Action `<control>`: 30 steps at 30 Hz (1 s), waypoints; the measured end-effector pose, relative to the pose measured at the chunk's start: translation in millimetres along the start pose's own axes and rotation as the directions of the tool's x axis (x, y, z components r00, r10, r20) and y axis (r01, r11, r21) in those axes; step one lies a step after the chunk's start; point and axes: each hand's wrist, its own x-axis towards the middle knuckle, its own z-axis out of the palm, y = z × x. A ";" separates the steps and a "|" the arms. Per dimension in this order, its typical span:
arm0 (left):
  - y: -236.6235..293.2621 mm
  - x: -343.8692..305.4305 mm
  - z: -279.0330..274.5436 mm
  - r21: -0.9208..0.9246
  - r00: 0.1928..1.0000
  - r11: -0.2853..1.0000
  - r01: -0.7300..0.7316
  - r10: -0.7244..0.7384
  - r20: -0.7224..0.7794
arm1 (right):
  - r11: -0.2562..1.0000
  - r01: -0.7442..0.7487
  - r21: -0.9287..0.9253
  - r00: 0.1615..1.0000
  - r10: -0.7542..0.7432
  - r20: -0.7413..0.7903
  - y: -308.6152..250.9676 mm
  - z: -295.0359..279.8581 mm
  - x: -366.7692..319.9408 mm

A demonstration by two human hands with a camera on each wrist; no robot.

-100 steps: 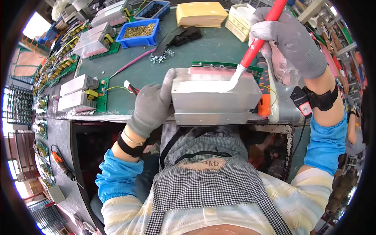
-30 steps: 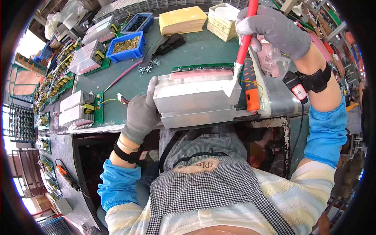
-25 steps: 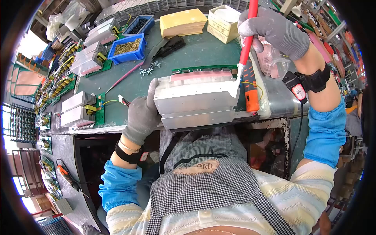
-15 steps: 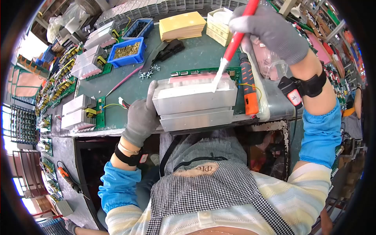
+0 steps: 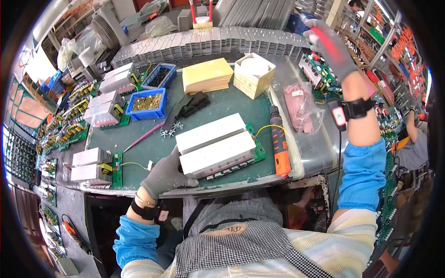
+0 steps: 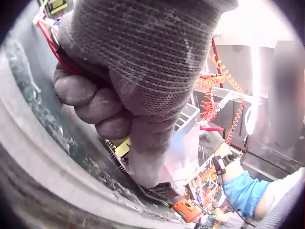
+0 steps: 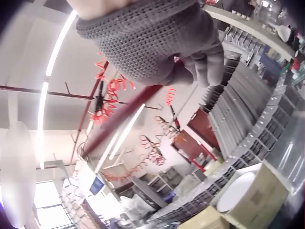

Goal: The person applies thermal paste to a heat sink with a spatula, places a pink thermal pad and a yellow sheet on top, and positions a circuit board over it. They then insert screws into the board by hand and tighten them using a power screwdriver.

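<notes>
A heat sink assembly [image 5: 215,143], two silver finned blocks on a green circuit board [image 5: 259,143], sits at the front of the green table. My left hand [image 5: 169,173] grips its left end, thumb at the front; in the left wrist view the gloved hand [image 6: 138,86] covers much of the heat sink [image 6: 188,117]. Raised at the far right, my right hand [image 5: 333,51] holds a red-handled brush [image 5: 324,41], blurred by motion. The right wrist view shows that gloved hand [image 7: 162,45] with the red handle [image 7: 128,112] below it; the bristles are hard to make out.
An orange-black electric screwdriver [image 5: 279,143] lies right of the assembly. Behind stand a white tub in a box [image 5: 252,85], yellow sheets [image 5: 206,76] and a blue bin of brass-coloured screws [image 5: 147,103]. More heat sink boards [image 5: 92,167] line the left. A pink pack [image 5: 299,106] lies right.
The assembly has turned from its side, white-pasted face up, to blocks-up on the table. My right hand has lifted the brush off it, up and right. The head view has tilted up.
</notes>
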 end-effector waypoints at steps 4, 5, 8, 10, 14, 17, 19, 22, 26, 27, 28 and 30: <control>11.9 2.3 -8.1 -0.095 0.985 0.982 0.165 -0.159 0.067 | 0.947 -0.117 -0.299 0.993 0.109 -0.044 65.2 -0.1 35.1; 12.7 2.6 -7.5 -0.108 0.984 0.980 0.168 -0.161 0.071 | 0.948 -0.194 -0.251 0.981 0.189 -0.041 73.1 4.8 39.9; 13.7 2.0 -9.3 -0.133 0.981 0.974 0.184 -0.175 0.079 | 0.830 0.051 -0.555 0.996 -0.079 -0.027 88.6 24.4 42.2; 13.9 1.6 -8.6 -0.129 0.986 0.978 0.162 -0.156 0.060 | 0.789 0.104 -0.606 0.992 -0.128 0.004 88.0 33.5 42.8; 11.0 2.6 -8.2 -0.111 0.985 0.980 0.165 -0.159 0.067 | 0.743 0.127 -0.658 0.982 -0.189 -0.023 82.2 42.4 38.5; 10.4 3.3 -6.8 -0.117 0.982 0.977 0.180 -0.173 0.070 | 0.771 0.148 -0.620 0.973 -0.226 -0.049 65.2 39.1 34.7; 11.9 3.1 -7.2 -0.127 0.984 0.976 0.175 -0.167 0.065 | 0.749 0.162 -0.643 0.976 -0.217 -0.007 58.2 42.2 29.5; 13.0 4.5 -7.4 -0.130 0.990 0.981 0.142 -0.139 0.036 | 0.618 0.253 -0.744 0.967 -0.152 0.203 60.0 50.4 24.1; 3.2 2.2 0.8 -0.166 0.997 0.983 0.078 -0.081 -0.011 | 0.694 0.379 -0.612 0.825 0.045 0.563 84.7 54.6 13.6; 1.0 2.0 1.8 -0.198 0.997 0.978 0.064 -0.070 -0.020 | 0.776 0.337 -0.533 0.785 0.080 0.614 81.2 50.8 9.9; 0.1 2.9 3.9 -0.233 0.998 0.971 0.051 -0.059 -0.029 | 0.869 0.167 -0.465 0.771 0.179 0.611 72.9 41.3 6.8; 3.9 2.9 6.3 -0.350 0.999 0.937 0.016 -0.033 -0.043 | 0.766 0.183 -0.617 0.813 0.235 0.533 45.4 15.4 -8.2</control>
